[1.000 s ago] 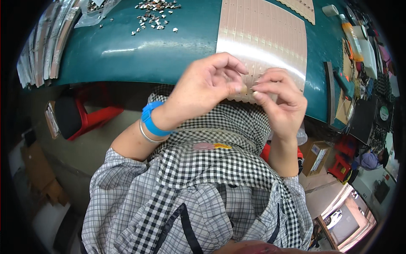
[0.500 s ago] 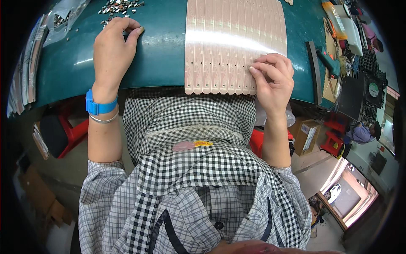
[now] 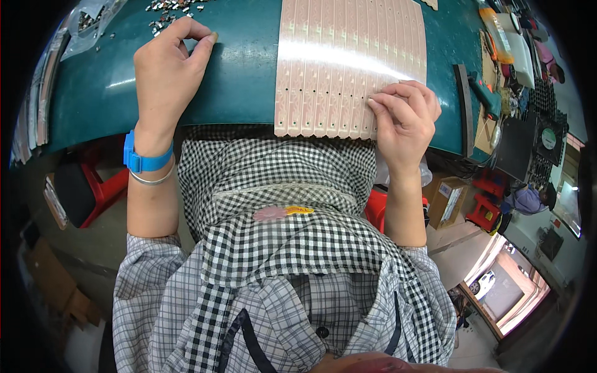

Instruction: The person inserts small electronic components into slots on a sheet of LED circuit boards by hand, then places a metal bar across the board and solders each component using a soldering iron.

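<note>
My left hand [image 3: 169, 71], with a blue wristband, is just above the green work surface. Its thumb and forefinger are pinched together near a pile of small metal parts [image 3: 166, 17]; whatever may be between the fingertips is too small to name. A pale pink panel of long, narrow strips, like a circuit board sheet [image 3: 323, 112], lies at the near table edge, its front end jutting slightly over. Over the panel's right side, my right hand [image 3: 407, 121] has curled fingers, with thumb and forefinger closed together. What they hold, if anything, is hidden.
A plastic bag [image 3: 93, 28] and stacked long strips [image 3: 45, 93] are at the far left. To the right are a dark bar [image 3: 462, 112], a green-handled tool [image 3: 485, 96], a white bottle [image 3: 519, 53] and a black box-like device [image 3: 522, 140]. Red stools stand below the table.
My left hand has shifted slightly up and right, staying pinched. The right hand keeps its curled pose over the panel. The whole view has moved a little.
</note>
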### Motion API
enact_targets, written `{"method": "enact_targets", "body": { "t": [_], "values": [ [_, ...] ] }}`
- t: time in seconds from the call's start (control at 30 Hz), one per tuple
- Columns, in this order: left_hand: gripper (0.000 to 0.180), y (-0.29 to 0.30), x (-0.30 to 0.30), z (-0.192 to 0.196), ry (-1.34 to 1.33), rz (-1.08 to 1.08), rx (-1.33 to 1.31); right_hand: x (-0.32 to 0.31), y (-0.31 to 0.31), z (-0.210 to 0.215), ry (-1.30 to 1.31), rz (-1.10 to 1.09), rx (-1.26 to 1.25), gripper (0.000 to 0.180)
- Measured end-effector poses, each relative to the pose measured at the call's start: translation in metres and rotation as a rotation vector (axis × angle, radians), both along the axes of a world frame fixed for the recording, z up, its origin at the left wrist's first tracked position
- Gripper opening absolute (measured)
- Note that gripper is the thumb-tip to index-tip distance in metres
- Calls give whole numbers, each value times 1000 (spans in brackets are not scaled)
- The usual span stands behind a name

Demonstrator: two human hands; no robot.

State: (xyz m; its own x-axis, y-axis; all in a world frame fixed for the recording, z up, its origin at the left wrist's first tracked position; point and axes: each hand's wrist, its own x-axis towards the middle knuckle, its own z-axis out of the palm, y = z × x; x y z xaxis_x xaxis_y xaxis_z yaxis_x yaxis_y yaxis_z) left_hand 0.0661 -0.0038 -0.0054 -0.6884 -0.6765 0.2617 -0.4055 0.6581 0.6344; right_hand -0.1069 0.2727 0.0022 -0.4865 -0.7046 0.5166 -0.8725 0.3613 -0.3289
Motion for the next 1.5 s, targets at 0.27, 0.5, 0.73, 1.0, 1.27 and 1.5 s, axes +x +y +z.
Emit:
{"method": "enact_targets", "body": {
  "t": [0.27, 0.5, 0.73, 1.0, 1.27, 1.5],
  "values": [
    [13, 20, -4, 13, 320, -159, 467, 0, -2, 0, 58, 17, 56, 12],
    [14, 50, -1, 30, 318, -383, 1204, 1, -3, 26, -110, 21, 102, 19],
    [13, 74, -6, 20, 342, -477, 1751, 34, -37, 43, -344, 297, -235, 24],
    [17, 88, -7, 30, 187, -412, 1684, 40, -38, 41, -270, 366, -201, 20],
    [19, 2, -10, 11, 202, -148, -251, 8, -19, 33, -281, 210, -47, 12],
    [18, -42, -6, -5, -65, -39, -234, -5, -12, 16, -138, 149, 90, 12]
  ]
}}
